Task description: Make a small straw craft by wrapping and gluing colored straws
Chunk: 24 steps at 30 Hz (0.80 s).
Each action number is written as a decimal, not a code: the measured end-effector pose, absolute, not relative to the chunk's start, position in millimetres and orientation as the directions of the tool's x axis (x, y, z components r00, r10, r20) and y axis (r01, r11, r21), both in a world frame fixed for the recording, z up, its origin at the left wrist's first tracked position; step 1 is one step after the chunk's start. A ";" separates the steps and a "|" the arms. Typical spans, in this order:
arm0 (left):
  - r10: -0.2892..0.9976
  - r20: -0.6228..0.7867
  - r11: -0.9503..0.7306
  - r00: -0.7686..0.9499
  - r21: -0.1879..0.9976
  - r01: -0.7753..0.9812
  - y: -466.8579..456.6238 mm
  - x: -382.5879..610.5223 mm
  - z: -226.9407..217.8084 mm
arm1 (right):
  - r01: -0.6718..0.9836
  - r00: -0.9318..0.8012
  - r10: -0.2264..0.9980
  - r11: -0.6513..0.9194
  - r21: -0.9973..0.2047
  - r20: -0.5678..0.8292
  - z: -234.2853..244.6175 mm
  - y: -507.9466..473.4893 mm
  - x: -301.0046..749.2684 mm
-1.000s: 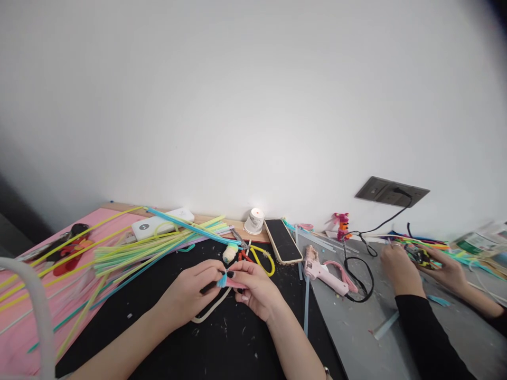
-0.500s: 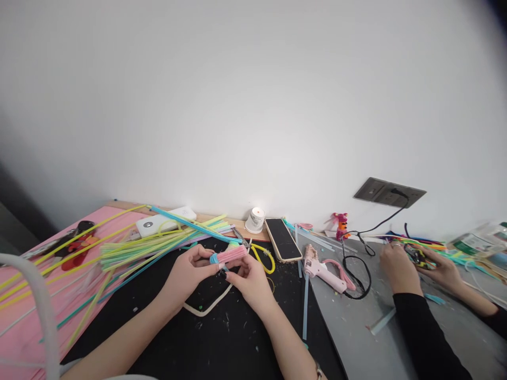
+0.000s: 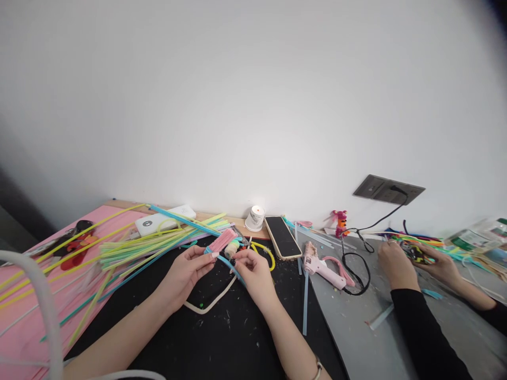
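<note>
Fuzzy stems in hand at a crafts table: a person's L hand (image 3: 182, 275) grips a short pink bundle (image 3: 222, 241) at its lower end, thumb & fingers closed on it, while the R hand (image 3: 255, 275) pinches a blue stem (image 3: 225, 261) running from the bundle's base, btwn the two hands. Bundle is held tilted, upper end to the R, above a black mat (image 3: 190, 345). Just beside it sits a small cream-&-green piece (image 3: 231, 249), partly hidden; a bent cream stem (image 3: 203, 310) lies on the mat below. To the L, a pile of pastel stems (image 3: 138, 253) spreads nr a white device (image 3: 163, 221) & over a pink sheet (image 3: 19, 338). At ctr. rear, a white cup (image 3: 254, 218) stands nr a phone (image 3: 282, 237); a pink glue gun (image 3: 324, 272) w/ cord lies farther R. At far R, a co-worker's hands (image 3: 397, 268), black sleeves showing, hold a multicolored item, details unclear.
</note>
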State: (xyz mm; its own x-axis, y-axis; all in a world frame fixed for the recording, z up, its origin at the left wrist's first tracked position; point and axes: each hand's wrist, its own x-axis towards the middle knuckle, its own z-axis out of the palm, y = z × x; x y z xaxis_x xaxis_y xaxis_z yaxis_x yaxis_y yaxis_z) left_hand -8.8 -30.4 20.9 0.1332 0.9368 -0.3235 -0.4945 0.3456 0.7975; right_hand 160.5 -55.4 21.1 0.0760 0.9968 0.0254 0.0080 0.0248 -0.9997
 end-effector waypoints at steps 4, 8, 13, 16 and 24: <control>0.945 -0.326 0.251 -0.023 0.770 -0.586 -23.6 -13.4 23.9 | -0.143 0.250 0.967 0.085 -0.986 0.047 19.8 -52.1 166.4; 0.938 -0.334 0.214 -0.086 0.760 -0.614 -19.5 -16.3 26.7 | -0.453 0.284 0.956 0.195 -0.870 0.066 22.7 -49.3 174.9; 0.940 -0.337 0.247 -0.050 0.776 -0.581 -18.6 -15.4 20.4 | -0.699 0.149 0.989 0.096 -0.708 -0.014 26.3 -48.7 180.9; 0.950 -0.311 0.249 -0.011 0.781 -0.572 -20.4 -14.1 17.8 | -0.693 0.056 0.998 0.015 -0.721 -0.033 26.7 -51.5 176.8; 0.941 -0.338 0.292 0.019 0.783 -0.550 -25.8 -10.2 21.1 | -0.627 -0.110 0.994 -0.069 -0.776 0.000 25.9 -59.4 160.6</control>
State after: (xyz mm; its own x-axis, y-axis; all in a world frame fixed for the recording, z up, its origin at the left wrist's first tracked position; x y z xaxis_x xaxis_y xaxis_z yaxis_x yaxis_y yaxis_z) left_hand -10.2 -25.8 21.1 0.0188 0.9410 -0.3378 -0.5495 0.2919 0.7828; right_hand 160.6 -59.4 25.9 -0.1095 0.9940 0.0003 -0.6267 -0.0688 -0.7762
